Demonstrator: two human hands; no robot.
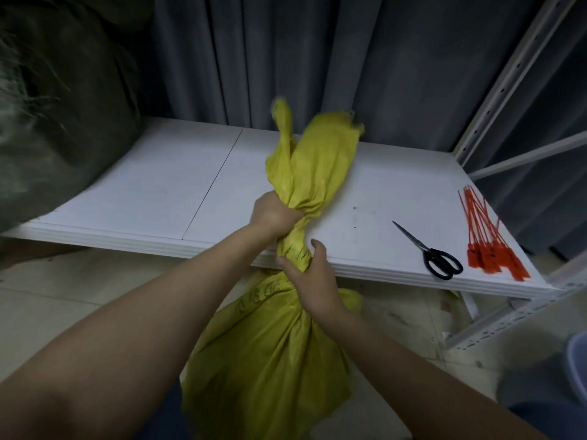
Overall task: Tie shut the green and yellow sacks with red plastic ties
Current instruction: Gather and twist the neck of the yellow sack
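From the head camera, the yellow sack [270,360] stands on the floor against the front edge of the white shelf [143,192]. Its gathered neck rises above the shelf edge. The left hand [273,214] grips the neck higher up, fingers closed round the bunched fabric. The right hand [313,277] clasps it just below, fingers wrapped round the twisted part. The red ties [486,242] lie in a bundle at the shelf's right end (scissors [428,252] just beside them). A green sack [63,122] rests on the shelf's left end.
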